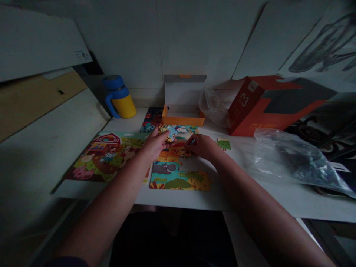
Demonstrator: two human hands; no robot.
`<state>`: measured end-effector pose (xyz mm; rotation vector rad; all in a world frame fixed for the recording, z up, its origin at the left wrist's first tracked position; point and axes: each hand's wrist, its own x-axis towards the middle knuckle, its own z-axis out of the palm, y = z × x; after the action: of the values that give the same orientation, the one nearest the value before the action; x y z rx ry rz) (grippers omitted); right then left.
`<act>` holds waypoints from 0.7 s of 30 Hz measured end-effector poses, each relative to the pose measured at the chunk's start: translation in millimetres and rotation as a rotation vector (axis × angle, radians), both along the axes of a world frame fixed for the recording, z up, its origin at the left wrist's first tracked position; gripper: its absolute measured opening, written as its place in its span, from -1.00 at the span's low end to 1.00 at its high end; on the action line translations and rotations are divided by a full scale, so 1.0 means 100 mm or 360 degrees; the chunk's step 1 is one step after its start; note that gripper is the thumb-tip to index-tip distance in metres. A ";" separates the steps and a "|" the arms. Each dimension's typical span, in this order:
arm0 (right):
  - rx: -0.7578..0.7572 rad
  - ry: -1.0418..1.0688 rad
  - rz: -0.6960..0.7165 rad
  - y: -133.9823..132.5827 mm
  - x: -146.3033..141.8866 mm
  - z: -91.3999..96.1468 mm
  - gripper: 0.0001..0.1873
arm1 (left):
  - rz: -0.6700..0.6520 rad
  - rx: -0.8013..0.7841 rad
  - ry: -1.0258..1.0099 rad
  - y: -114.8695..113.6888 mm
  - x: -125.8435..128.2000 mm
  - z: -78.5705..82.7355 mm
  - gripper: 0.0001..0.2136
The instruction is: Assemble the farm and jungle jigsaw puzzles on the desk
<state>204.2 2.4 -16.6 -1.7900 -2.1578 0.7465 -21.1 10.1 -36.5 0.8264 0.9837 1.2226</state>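
Left hand (pixel 154 144), right hand (pixel 201 145), on jigsaw pieces (pixel 176 148)

We see two bare forearms (pixel 111 200) rising from the bottom of the frame and narrowing toward the wrists, ending in a bare left hand (pixel 152 144) and a bare right hand (pixel 201 146). At the lower left edge, we catch a strip of dark purple sleeve (pixel 66 262).

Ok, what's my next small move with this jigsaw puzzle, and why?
Probably slide the loose green piece toward the assembled puzzle section with your right hand. That piece lies apart from the others, just beyond that hand, while your left hand is already on pieces at the far side.
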 end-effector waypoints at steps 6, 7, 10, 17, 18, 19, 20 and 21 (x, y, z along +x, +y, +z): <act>0.0122 -0.0154 0.0031 -0.01 -0.02 -0.02 -0.80 | -0.0011 -0.0003 -0.0002 -0.01 0.00 0.01 -0.62; 0.0120 -0.0168 0.0031 -0.01 -0.01 -0.02 -0.79 | -0.0012 -0.0005 -0.0003 -0.01 0.00 0.02 -0.62; 0.0132 -0.0156 0.0042 -0.01 -0.01 -0.02 -0.81 | -0.0027 -0.0011 -0.0015 -0.02 0.01 0.02 -0.62; 0.0293 0.0412 -0.0055 0.01 -0.07 -0.02 -0.67 | -0.0171 0.0089 0.0005 -0.08 0.07 0.04 -0.53; 0.0268 0.0515 -0.0057 0.02 -0.07 -0.03 -0.65 | -0.0209 0.0095 0.0018 -0.09 0.08 0.04 -0.50; 0.0238 0.0593 -0.0065 0.03 -0.08 -0.04 -0.64 | -0.0234 0.0100 0.0035 -0.10 0.09 0.04 -0.47; 0.0213 0.0647 -0.0079 0.04 -0.08 -0.06 -0.66 | -0.0247 0.0104 0.0054 -0.11 0.09 0.04 -0.46; 0.0196 0.0683 -0.0101 0.05 -0.08 -0.07 -0.68 | -0.0252 0.0109 0.0072 -0.12 0.10 0.04 -0.45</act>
<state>196.4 6.9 -24.0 -1.4685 -1.8158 0.8691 -11.4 -1.6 -32.5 0.9710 0.8987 1.1107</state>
